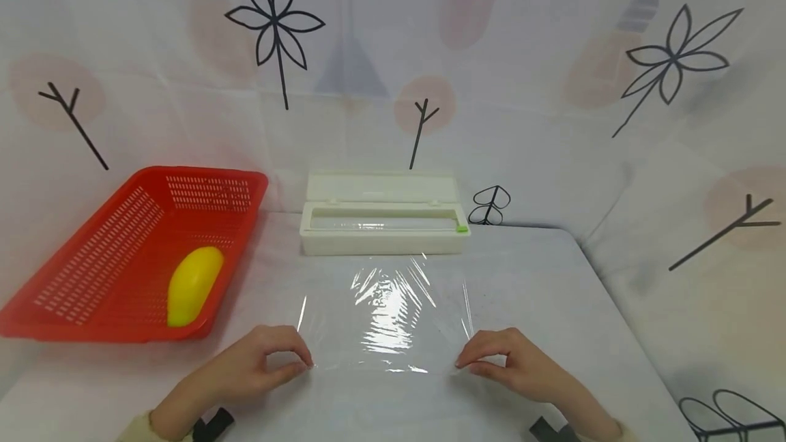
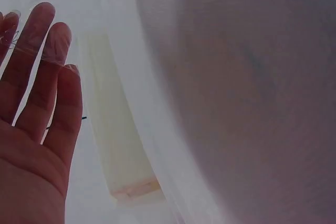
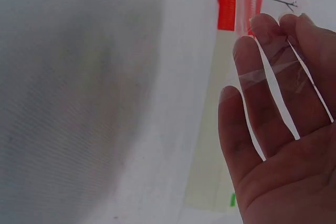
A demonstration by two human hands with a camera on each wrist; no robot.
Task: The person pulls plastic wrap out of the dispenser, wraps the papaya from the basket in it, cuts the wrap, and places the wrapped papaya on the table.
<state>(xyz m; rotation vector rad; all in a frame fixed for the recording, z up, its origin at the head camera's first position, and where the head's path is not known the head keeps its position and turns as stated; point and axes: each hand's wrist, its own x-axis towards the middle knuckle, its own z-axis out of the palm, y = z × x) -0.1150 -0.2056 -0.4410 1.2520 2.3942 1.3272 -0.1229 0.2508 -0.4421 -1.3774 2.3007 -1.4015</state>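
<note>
A sheet of clear plastic wrap (image 1: 393, 319) stretches from a cream dispenser box (image 1: 383, 243) toward the front of the table. My left hand (image 1: 260, 363) pinches its near left corner between thumb and fingertips. At the near right corner, my right hand (image 1: 516, 363) pinches the film the same way. Both wrist views show film lying over the fingers of the left hand (image 2: 39, 93) and the right hand (image 3: 278, 98). The dispenser's lid (image 1: 382, 187) stands raised, with the roll (image 1: 383, 223) visible inside and a small green slider at its right end.
To the left stands a red plastic basket (image 1: 117, 330) with a yellow mango-like fruit (image 1: 194, 286) in it. White cloth covers the table (image 1: 540, 278), and a patterned cloth (image 1: 528, 87) hangs behind and at the right.
</note>
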